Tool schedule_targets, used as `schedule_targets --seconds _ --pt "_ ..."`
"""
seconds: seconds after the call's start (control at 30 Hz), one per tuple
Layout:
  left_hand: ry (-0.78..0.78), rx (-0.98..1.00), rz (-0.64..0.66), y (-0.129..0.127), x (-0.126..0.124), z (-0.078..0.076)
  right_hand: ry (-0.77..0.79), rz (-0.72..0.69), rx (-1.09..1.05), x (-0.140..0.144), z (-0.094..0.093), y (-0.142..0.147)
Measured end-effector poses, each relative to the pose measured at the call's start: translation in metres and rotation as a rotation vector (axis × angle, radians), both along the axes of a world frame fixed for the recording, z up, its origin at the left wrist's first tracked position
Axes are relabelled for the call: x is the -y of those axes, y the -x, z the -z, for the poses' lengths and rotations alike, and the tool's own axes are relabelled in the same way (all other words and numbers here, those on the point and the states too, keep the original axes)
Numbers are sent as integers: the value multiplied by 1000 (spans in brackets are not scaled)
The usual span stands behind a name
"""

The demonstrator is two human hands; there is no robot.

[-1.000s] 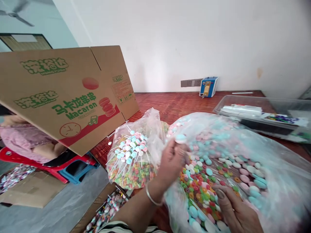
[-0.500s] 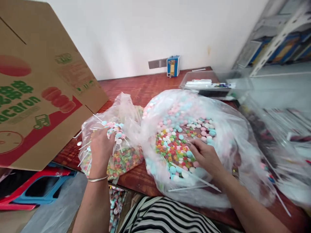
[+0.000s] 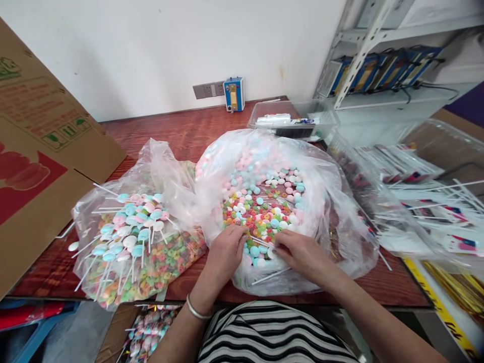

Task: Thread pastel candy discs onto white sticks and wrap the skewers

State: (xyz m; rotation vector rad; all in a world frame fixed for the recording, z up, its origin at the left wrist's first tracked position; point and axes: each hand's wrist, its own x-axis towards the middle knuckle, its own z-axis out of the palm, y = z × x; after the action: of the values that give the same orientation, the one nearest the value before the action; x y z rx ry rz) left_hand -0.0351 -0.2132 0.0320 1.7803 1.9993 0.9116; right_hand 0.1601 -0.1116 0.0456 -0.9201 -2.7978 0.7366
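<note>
My left hand [image 3: 227,252] is closed with its fingertips pinching the left end of a thin white stick [image 3: 260,242]. My right hand [image 3: 302,252] is closed at the stick's other end, thumb and fingers together. Both are over an opened clear plastic bag [image 3: 317,201] of small ring candies [image 3: 257,222] and pastel button-shaped candies [image 3: 293,189]. Another white stick [image 3: 270,276] lies on the bag's near edge. To the left, a pile of pastel candies on white sticks [image 3: 130,232] rests on a second bag [image 3: 181,201] of ring candies.
A cardboard box [image 3: 34,141] stands at the left. Behind are a clear tray [image 3: 260,121] and a blue device [image 3: 234,95]. Bins of packaged sticks [image 3: 401,166] and a shelf [image 3: 401,103] are at right. Below the table edge, a box holds wrapped candies [image 3: 151,327].
My left hand has left the pile of stick candies and moved right to the opened bag. My right hand has come nearer my body, and the stick is now between both hands. The view has turned right.
</note>
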Motion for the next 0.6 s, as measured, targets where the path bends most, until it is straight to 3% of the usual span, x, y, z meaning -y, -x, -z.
schedule_targets --seconds 0.23,0.37,0.47,0.6 --pt "-99 293 -93 -1 6 -2 -12 22 -106 4 -1 4" --pt "-117 632 -176 -8 -1 -6 -101 -15 -150 6 -10 8" --pt "-89 911 -142 -11 -5 -9 -204 -30 -171 7 -15 9" --pt "-108 983 -158 -11 -2 -19 -369 -33 -228 12 -21 5"
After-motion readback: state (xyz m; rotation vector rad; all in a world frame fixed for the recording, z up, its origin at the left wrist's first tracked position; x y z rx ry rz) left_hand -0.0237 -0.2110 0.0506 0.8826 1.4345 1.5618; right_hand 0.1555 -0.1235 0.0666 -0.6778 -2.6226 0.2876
